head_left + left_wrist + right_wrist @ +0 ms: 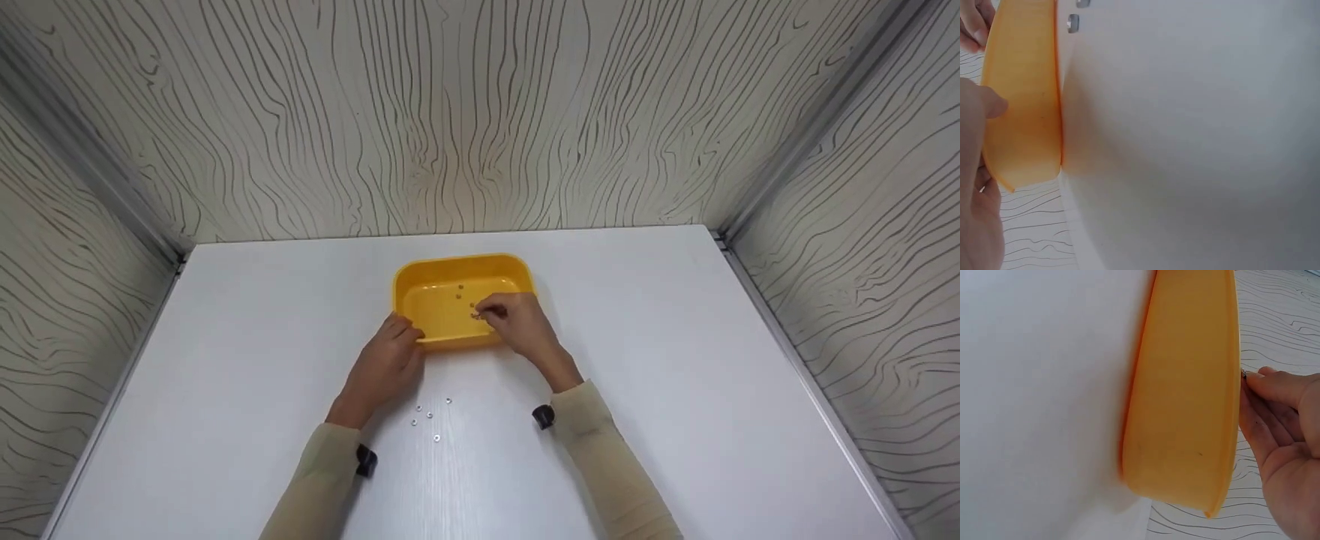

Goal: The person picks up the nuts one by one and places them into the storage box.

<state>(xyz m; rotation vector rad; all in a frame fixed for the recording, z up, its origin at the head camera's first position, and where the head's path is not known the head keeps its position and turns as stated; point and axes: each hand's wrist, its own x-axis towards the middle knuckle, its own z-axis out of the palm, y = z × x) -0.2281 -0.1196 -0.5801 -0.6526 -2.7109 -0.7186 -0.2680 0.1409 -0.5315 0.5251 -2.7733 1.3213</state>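
1. My left hand (388, 364) is closed round the near left corner of the yellow plastic bin (442, 343); in the left wrist view my thumb (995, 104) presses on the outer wall.
2. My right hand (517, 322) is over the bin's near right part, thumb and forefinger brought together in a pinch.
3. Between those fingertips I have a small shiny metal piece (1243, 374); it is too small to tell its exact form.
4. The bin sits upright on the white table (637, 315), toward the far edge.
5. Inside, a few small metal pieces (460, 286) lie scattered on its floor, some just beside my right fingertips.
6. Five small metal nuts (430, 415) lie loosely grouped on the table in front of the bin, between my wrists and nearer the left one.
7. I wear beige sleeves (324, 466), and a wood-grain-patterned panel (450, 112) stands behind the table.
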